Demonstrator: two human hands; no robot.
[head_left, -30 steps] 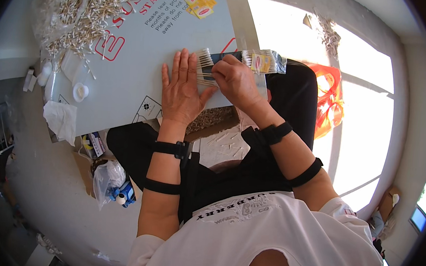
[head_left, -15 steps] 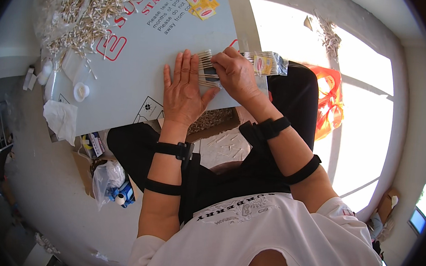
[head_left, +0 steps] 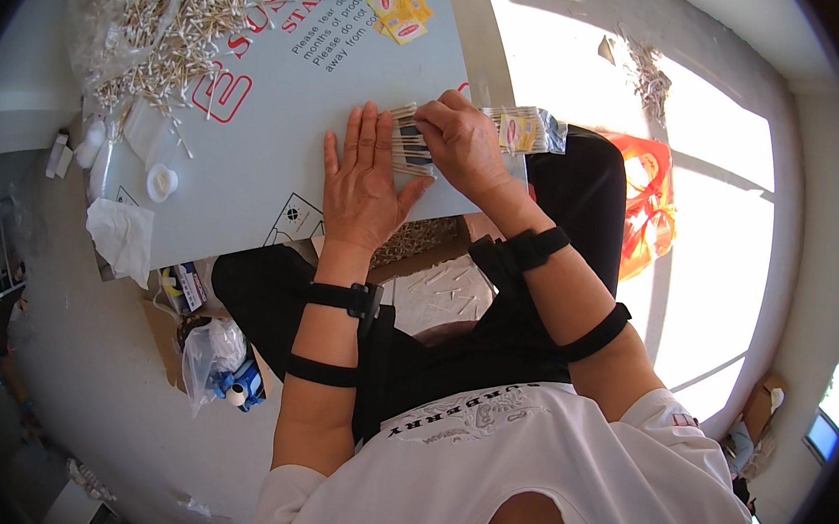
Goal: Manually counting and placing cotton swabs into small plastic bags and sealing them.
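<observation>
Between my two hands a row of cotton swabs [head_left: 410,149] lies side by side on the grey tabletop [head_left: 260,166]. My left hand [head_left: 360,193] rests flat at the left ends of the row, its fingers stretched and the thumb reaching out beside it. At the right ends, my right hand [head_left: 461,145] is closed in a pinch over the swabs. Its fingertips hide whatever they grip. Just right of that hand, a clear packet of swabs with a yellow label [head_left: 518,132] lies at the table's right edge and sticks out past it.
A big heap of loose swabs [head_left: 218,10] spills from a clear bag [head_left: 123,22] at the far left. Yellow cards [head_left: 400,9] lie at the back. A small white cup [head_left: 161,183] and a tissue [head_left: 121,237] sit near the left edge. A red bag [head_left: 645,211] stands right.
My right hand has shifted very slightly up and to the left over the swabs. The swabs between my hands lie a little differently. My left hand stays flat in nearly the same place.
</observation>
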